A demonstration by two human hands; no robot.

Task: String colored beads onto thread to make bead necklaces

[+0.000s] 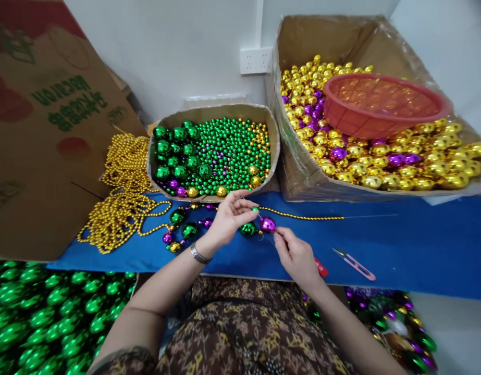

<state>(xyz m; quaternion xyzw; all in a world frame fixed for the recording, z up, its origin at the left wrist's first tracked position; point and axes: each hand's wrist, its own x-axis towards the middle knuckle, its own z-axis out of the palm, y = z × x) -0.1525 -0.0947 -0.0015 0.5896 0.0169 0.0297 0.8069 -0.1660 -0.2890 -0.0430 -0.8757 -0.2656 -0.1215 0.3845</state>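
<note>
My left hand (234,216) pinches a small green bead (255,209) between thumb and fingers. The fingertips of my right hand (297,255) are closed at the right edge of a shiny purple bead (268,225). Fine thread shows by these beads, but its full path is hard to follow. A larger green bead (248,228) lies just left of the purple one. Behind my left wrist, a strung necklace of green, purple and gold beads (189,230) rests on the blue cloth (400,250).
A carton (276,151) of mixed beads stands ahead, beside a larger box (291,182) of gold and purple beads with a red basket (381,117). Gold bead strings (107,219) lie left. Pink-handled thread snips (355,263) lie right, below a gold strand (303,215) ending in thin wire.
</note>
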